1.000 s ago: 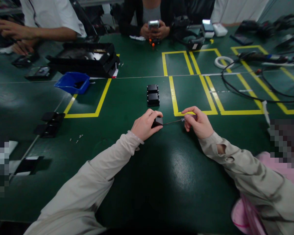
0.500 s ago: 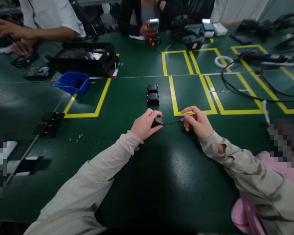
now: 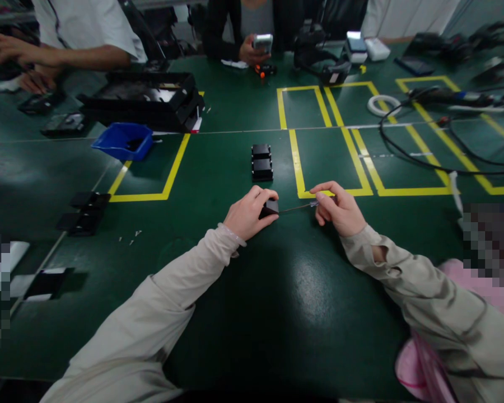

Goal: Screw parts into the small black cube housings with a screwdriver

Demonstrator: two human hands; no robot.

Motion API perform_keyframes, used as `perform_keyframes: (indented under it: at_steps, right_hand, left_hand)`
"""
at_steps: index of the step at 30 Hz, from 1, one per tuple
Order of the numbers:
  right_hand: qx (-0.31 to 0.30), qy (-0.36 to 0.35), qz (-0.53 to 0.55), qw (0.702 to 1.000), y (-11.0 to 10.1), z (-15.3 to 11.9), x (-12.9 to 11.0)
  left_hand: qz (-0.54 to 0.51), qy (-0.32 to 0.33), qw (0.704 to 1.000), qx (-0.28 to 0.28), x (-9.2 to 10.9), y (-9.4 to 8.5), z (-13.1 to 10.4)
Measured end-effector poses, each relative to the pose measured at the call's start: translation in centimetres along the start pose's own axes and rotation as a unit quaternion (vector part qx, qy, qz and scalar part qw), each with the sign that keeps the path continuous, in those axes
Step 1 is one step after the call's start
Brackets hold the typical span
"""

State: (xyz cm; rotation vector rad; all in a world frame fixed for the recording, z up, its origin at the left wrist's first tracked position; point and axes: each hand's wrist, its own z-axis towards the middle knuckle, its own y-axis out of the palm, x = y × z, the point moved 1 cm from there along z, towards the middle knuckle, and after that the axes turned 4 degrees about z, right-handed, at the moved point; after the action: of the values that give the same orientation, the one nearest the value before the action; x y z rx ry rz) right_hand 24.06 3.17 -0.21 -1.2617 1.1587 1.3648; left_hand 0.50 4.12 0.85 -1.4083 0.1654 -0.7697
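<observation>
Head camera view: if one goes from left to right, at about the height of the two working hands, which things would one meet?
Black parts → small pale pieces → left hand → black block → thin metal shaft → right hand.

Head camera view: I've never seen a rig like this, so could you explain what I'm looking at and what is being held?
There is no robot here. A person works with two bare hands, and the view comes from a camera worn on their head, looking forward and down.

The left hand grips a small black block. The right hand holds a thin-shafted tool, perhaps a screwdriver, its shaft reaching to the block; the tip's exact contact is too small to tell.

On the green table, two black blocks stand in a row just beyond the left hand. Farther left are a blue bin and some tiny pale pieces. Yellow tape marks out areas. Across the table, another person's hand holds a phone-like device.
</observation>
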Motion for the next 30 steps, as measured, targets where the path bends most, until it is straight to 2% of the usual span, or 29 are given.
perform_keyframes:
  at_steps: [30]
  right_hand:
    - [-0.001, -0.002, -0.008, 1.0, -0.07, -0.01, -0.02]
  left_hand:
    - [-0.001, -0.002, 1.0, -0.003, 0.02, -0.02, 0.02]
